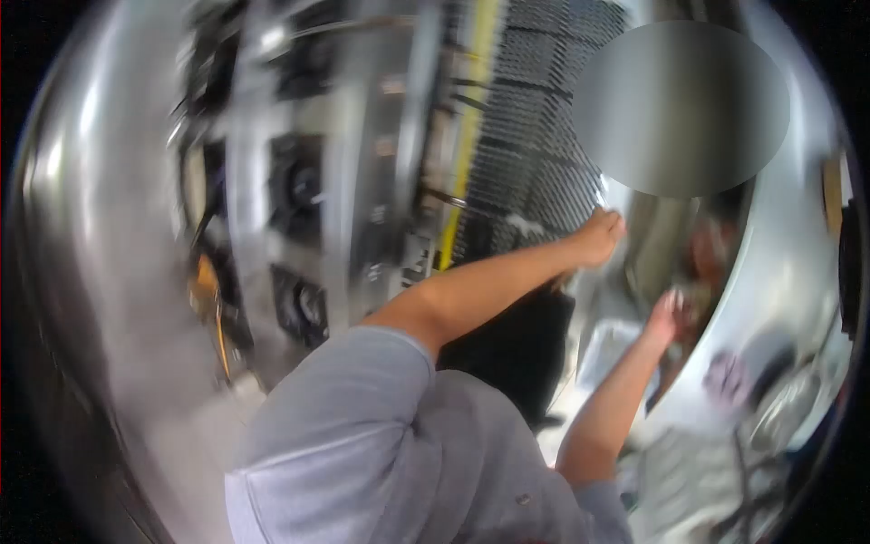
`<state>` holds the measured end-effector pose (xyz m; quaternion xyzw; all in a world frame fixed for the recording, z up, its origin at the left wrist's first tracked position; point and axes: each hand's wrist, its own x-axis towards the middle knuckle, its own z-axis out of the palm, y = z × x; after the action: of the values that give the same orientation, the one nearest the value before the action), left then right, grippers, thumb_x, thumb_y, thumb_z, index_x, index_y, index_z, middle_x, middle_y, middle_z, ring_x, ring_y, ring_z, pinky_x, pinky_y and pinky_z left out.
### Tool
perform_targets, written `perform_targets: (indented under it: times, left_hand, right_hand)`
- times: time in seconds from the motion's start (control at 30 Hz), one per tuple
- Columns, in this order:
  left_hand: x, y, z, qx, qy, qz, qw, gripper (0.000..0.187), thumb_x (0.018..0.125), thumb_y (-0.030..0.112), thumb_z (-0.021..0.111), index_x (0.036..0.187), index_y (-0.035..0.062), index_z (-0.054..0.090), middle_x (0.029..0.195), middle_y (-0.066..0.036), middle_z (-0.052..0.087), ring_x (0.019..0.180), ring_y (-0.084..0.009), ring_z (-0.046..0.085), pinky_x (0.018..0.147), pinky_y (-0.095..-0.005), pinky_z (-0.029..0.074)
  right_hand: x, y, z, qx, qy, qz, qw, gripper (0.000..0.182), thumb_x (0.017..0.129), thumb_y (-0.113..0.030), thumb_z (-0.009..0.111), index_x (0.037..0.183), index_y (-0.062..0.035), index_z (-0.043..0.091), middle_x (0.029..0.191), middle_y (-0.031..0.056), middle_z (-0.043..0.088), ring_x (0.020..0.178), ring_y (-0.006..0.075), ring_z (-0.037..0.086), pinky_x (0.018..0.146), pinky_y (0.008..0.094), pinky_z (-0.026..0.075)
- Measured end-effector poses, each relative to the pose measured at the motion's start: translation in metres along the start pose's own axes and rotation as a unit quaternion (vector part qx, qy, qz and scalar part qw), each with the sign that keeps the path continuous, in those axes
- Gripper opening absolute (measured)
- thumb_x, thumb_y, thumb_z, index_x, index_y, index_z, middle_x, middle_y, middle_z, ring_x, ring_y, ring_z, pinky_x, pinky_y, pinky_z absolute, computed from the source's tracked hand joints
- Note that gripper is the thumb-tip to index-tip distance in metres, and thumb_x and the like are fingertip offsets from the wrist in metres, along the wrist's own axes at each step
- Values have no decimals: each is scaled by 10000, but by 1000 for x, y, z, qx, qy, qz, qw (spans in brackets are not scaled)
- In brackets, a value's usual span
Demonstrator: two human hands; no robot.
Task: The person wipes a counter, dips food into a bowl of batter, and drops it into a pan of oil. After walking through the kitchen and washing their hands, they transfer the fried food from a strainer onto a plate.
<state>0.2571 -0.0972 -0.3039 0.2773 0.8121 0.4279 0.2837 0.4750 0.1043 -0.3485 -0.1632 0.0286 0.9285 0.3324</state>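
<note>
My left hand reaches out past the lower end of a black ribbed mat or grate. Its fingers are curled closed; a bright, thin shape shows just above them, but what they hold is too blurred to make out. Lower and to the right, my right hand is also closed, beside a blurred reddish-brown and pale area. Motion smear hides whatever is in its fingers. The two hands are apart, both over the pale metal surfaces on the right.
Left of the black ribbed surface runs a yellow strip. Blurred metal equipment with dark round parts fills the left. A clear container lies near my right forearm. Grey crumpled material is at the lower right.
</note>
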Motion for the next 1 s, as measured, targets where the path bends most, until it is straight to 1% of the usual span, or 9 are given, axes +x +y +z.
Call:
perform_targets:
  times: [0.07,0.13,0.17,0.2,0.3,0.5,0.7,0.83,1.0]
  left_hand:
    - [-48,40,-147,-15,34,-8,999,351,1063,308,480,1019,5,651,925,-167,629,931,-298,604,848,-403,494]
    - [-104,84,-275,-289,117,-235,921,316,1062,306,534,1028,18,659,856,-92,641,792,-199,635,742,-339,524]
    - [-142,81,-330,-325,174,-167,914,278,1058,290,568,1022,30,661,857,-63,665,726,-146,641,692,-319,536]
    - [-186,108,-392,-280,239,-151,917,255,1047,276,589,1015,33,660,878,-63,683,788,-152,661,726,-326,536]
    - [-323,146,-550,-138,432,-141,880,141,990,169,661,1033,39,693,944,-42,720,899,-151,692,880,-332,558]
    - [-528,46,-769,148,644,-198,724,193,899,157,735,1052,40,733,963,-72,755,870,-174,694,814,-340,542]
    - [-545,-92,-863,232,696,-245,634,185,823,202,737,955,77,778,941,-146,759,909,-326,726,805,-419,562]
    - [-548,-138,-876,180,654,-286,677,210,858,266,757,939,73,778,964,-131,766,917,-319,721,821,-421,550]
    - [-656,-77,-823,287,722,-234,585,278,858,322,752,954,62,760,986,-188,719,947,-350,679,844,-445,536]
  right_hand:
    - [1,41,35,-90,23,60,994,170,980,-193,482,819,-153,518,836,14,515,774,160,483,690,332,410]
    - [-2,89,85,-259,147,55,953,306,982,-193,492,695,-213,390,670,-42,389,609,105,361,546,300,303]
    - [-9,107,99,-290,156,87,940,305,991,-214,491,703,-221,390,682,-45,398,619,108,370,555,295,313]
    - [-12,136,129,-358,235,71,901,235,958,-148,498,742,-192,417,703,-38,431,638,118,410,570,292,318]
    - [4,158,137,-368,71,196,906,233,987,-170,488,761,-193,434,697,-45,435,627,80,423,533,259,314]
    - [18,262,228,-456,85,146,874,317,1056,-228,466,752,-147,504,702,-19,514,619,114,469,541,262,344]
    - [-7,347,295,-467,-25,172,867,286,1085,-293,481,878,-106,545,778,19,587,682,166,558,604,298,457]
    - [-23,373,318,-483,-29,181,856,224,1065,-221,499,890,-88,544,793,30,597,681,189,578,610,309,484]
    - [-16,379,322,-514,12,228,827,181,999,-129,523,820,-100,520,728,33,559,638,189,574,575,308,496]
